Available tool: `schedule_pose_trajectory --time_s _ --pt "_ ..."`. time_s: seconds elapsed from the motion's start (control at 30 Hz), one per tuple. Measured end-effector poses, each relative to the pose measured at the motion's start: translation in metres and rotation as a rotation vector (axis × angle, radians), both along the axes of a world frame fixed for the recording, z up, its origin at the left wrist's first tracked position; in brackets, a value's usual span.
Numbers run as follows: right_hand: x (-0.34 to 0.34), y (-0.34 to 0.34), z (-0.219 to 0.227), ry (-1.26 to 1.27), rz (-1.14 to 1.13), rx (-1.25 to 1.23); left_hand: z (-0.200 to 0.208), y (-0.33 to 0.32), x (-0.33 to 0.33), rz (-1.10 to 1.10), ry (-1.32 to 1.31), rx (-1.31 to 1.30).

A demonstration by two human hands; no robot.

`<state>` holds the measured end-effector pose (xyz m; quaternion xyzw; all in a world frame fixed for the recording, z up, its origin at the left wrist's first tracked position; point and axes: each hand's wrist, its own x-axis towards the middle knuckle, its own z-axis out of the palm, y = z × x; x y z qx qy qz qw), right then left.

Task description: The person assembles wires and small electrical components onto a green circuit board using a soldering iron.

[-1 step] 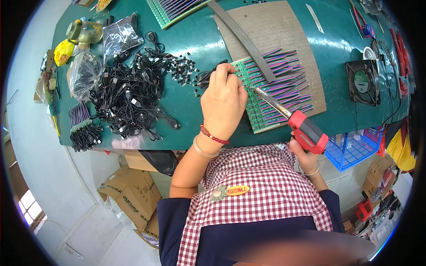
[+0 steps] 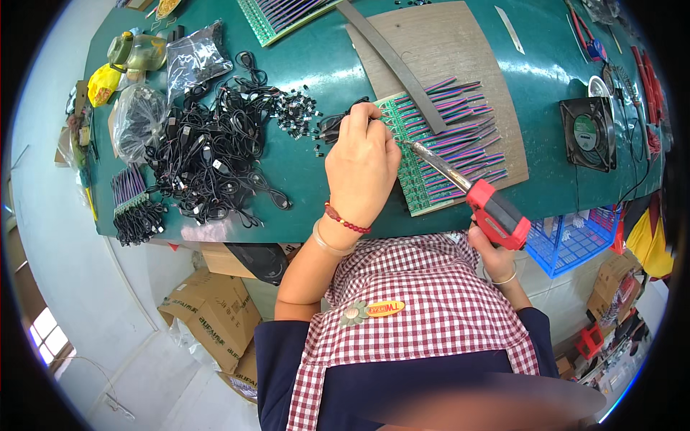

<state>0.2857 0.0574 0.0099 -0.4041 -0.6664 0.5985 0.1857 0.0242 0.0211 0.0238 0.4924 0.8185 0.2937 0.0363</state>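
My right hand (image 2: 491,251) is closed around the red and black handle of a soldering gun (image 2: 496,214). Its metal shaft slants up to the left, and the tip meets the left part of a green circuit board panel (image 2: 410,176). My left hand (image 2: 363,158) is closed in a pinch at the panel's upper left edge, on a black cable (image 2: 332,128); the fingers hide the gripped end. Rows of purple, black and pinkish wires (image 2: 460,147) stick out to the panel's right. A flat grey metal bar (image 2: 395,65) lies across these wires.
The panel lies on a brown board (image 2: 467,50) on the green table (image 2: 316,57). Left of my hands are a heap of black cables (image 2: 215,158) and small connectors (image 2: 295,113). A square black fan (image 2: 588,134) stands at right, above a blue basket (image 2: 571,241). Another green panel (image 2: 269,29) lies farther back.
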Motion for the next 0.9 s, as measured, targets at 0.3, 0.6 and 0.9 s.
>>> schedule_pose_trajectory --time_s 0.3,0.6,0.9 --pt "0.0022 -0.0002 0.0028 0.01 -0.036 0.01 0.0024 0.0006 0.001 -0.016 0.007 -0.034" --pt "-0.0003 -0.0026 0.0006 -0.028 -0.003 -0.024 0.0025 0.0016 0.001 -0.014 0.013 -0.044" --pt "-0.0029 -0.0014 0.0085 0.01 -0.052 -0.142 -0.0028 0.0007 0.0009 0.015 0.023 -0.001"
